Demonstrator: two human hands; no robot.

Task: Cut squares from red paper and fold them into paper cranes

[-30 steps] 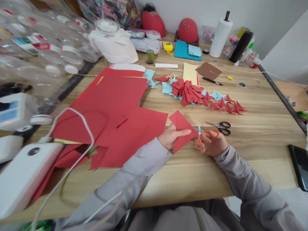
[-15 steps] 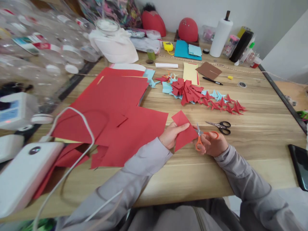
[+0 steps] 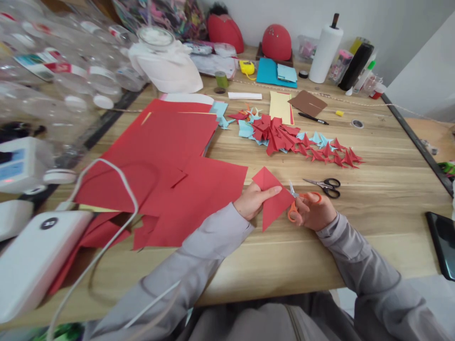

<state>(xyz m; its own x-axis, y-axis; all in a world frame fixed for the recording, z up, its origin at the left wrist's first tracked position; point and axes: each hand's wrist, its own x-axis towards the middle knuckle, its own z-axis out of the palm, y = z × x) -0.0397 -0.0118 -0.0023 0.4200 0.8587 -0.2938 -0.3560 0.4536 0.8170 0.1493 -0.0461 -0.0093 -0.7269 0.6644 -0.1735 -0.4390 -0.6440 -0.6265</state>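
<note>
Between thumb and fingers, my left hand pinches a folded piece of red paper with a pointed lower end. My right hand grips orange-handled scissors, their short blades pointing up and away beside the paper's right corner. Whether the blades touch the paper I cannot tell. Black-handled scissors lie on the table just beyond my right hand. Large red paper sheets spread out to the left of my left hand.
Folded red and light blue paper pieces lie in a row beyond my hands. A black pen and brown card are farther back. At left are a white device with a looping cable, and plastic bottles. A phone sits at right.
The red paper has tilted, its lower point swinging down and right, while its right corner now sits closer to the scissors. My right hand has barely moved.
</note>
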